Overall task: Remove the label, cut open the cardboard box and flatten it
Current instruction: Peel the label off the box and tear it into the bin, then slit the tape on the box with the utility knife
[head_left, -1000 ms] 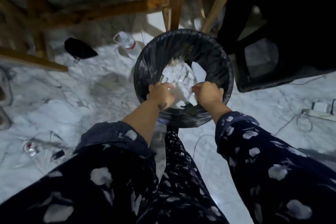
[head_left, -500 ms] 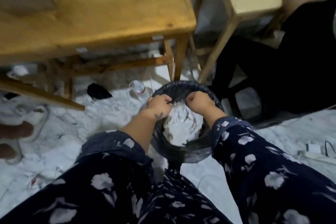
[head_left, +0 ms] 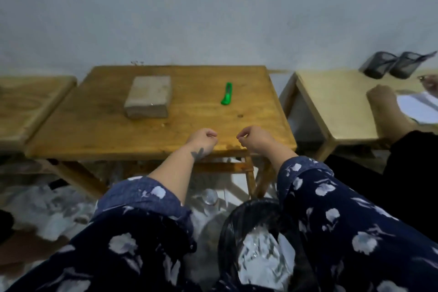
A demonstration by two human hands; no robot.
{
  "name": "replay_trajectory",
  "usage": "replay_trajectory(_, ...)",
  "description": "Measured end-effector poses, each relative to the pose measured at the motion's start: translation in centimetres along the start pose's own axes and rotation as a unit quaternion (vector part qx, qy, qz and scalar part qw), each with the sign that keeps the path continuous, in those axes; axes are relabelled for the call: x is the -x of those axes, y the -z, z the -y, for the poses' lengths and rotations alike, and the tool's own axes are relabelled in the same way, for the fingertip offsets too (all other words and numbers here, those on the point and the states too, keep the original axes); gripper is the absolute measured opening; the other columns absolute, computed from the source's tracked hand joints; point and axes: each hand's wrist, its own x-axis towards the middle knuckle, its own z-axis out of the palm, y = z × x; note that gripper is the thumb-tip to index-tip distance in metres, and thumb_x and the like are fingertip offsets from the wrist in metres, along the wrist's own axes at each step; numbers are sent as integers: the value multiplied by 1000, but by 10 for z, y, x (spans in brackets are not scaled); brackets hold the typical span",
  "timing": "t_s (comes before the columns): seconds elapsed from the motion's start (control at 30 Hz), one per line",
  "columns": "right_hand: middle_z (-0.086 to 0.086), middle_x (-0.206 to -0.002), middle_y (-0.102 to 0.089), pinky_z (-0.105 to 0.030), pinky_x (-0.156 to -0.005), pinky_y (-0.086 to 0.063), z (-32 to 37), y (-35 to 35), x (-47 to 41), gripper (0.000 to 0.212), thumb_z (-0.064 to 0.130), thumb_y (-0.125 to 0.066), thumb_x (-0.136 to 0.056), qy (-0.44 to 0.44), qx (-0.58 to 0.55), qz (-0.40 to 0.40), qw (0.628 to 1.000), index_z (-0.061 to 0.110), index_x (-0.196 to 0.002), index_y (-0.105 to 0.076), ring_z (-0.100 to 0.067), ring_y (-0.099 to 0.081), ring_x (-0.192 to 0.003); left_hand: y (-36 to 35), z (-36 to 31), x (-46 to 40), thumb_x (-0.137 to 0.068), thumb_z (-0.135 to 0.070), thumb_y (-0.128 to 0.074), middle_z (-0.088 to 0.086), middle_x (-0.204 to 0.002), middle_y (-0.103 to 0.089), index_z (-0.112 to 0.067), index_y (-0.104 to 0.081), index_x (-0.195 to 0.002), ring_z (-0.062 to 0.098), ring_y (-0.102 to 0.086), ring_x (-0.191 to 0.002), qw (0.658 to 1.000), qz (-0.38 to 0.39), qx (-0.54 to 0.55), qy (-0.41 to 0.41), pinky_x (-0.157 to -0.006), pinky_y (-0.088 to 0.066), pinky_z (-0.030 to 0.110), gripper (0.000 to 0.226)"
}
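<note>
A small brown cardboard box lies closed on the wooden table, left of centre. A green utility knife lies to its right. My left hand and my right hand hover above the table's near edge, a short gap between them. Both have loosely curled fingers and hold nothing. The box and the knife are well beyond the hands. Below me a black-lined bin holds white paper scraps.
A second wooden table adjoins on the left, a paler one stands on the right with two mesh pen holders and another person's arm. A plastic bottle lies on the floor under the table.
My hands have lifted out of the bin and risen to the table's front edge. My view has swung up from the floor to the tabletop and wall.
</note>
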Motion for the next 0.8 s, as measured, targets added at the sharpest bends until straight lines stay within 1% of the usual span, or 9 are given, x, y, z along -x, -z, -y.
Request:
replay_trajectory(0.07, -9, -108, -69, -33, -84, -48, 31, -1, -19, 27, 25, -49, -95, 9, 12, -12, 1000, 15, -112, -67, -27, -62, -102, 31, 1, -18, -93, -17, -56, 8, -117, -65, -15, -63, -116, 26, -60, -108, 1000, -10, 2, -10, -87, -45, 27, 25)
replay_trajectory(0.13, -10, -110, -69, -35, -86, -49, 59, -2, -41, 28, 25, -48, -95, 13, 16, -23, 1000, 13, -112, -67, -29, -62, -103, 61, 4, -40, -94, -20, -54, 4, -117, -63, -17, -62, -117, 24, -59, -107, 1000, -18, -6, -20, -86, -45, 26, 25)
replay_trajectory(0.3, -10, -104, -70, -39, -82, -54, 115, -11, -95, 25, 22, -48, -95, 14, -14, -42, 999, 14, -109, -68, -28, -65, -93, 123, 20, -92, -95, -21, -50, 4, -120, -63, -19, -62, -116, 22, -60, -105, 998, -45, -23, -43, -84, -47, 28, 24)
replay_trajectory(0.4, -10, -103, -70, -35, -75, -53, 133, -19, -118, 25, 20, -48, -95, 11, -21, -63, 998, 13, -108, -69, -26, -63, -87, 150, 33, -117, -96, -21, -48, 2, -128, -59, -22, -61, -119, 21, -55, -112, 995, -72, -46, -57, -89, -45, 29, 26)
replay_trajectory(0.47, -10, -106, -68, -30, -70, -49, 137, -24, -130, 25, 18, -48, -95, -2, -20, -75, 997, 14, -108, -69, -23, -60, -81, 161, 46, -129, -96, -25, -48, 1, -139, -50, -30, -58, -123, 25, -44, -126, 987, -110, -109, -48, -102, -39, 40, 29)
replay_trajectory(0.53, -10, -109, -67, -28, -70, -47, 136, -29, -142, 25, 18, -48, -95, -24, -11, -82, 996, 14, -108, -69, -23, -60, -82, 169, 61, -140, -95, -31, -49, 0, -150, -36, -34, -51, -132, 26, -29, -137, 977, -117, -174, -31, -111, -27, 47, 37)
replay_trajectory(0.6, -10, -110, -67, -30, -73, -49, 131, -32, -159, 24, 16, -49, -95, -53, -17, -95, 994, 15, -107, -68, -25, -63, -90, 173, 72, -152, -96, -37, -47, -1, -155, -26, -33, -40, -142, 25, -19, -142, 972, -109, -208, -28, -115, -20, 48, 46)
replay_trajectory(0.7, -9, -115, -65, -33, -82, -50, 119, -30, -187, 23, 14, -49, -93, -100, -37, -121, 987, 19, -108, -65, -27, -62, -101, 172, 80, -174, -99, -43, -36, -5, -161, -10, -33, -23, -149, 21, -2, -148, 963, -104, -246, -41, -118, -8, 52, 53)
replay_trajectory(0.8, -10, -125, -58, -35, -87, -49, 105, -27, -215, 28, 16, -50, -92, -134, -44, -133, 981, 21, -118, -61, -28, -57, -111, 169, 87, -195, -99, -51, -19, -7, -162, 2, -35, -10, -151, 18, 8, -148, 942, -107, -312, -56, -117, 2, 56, 55)
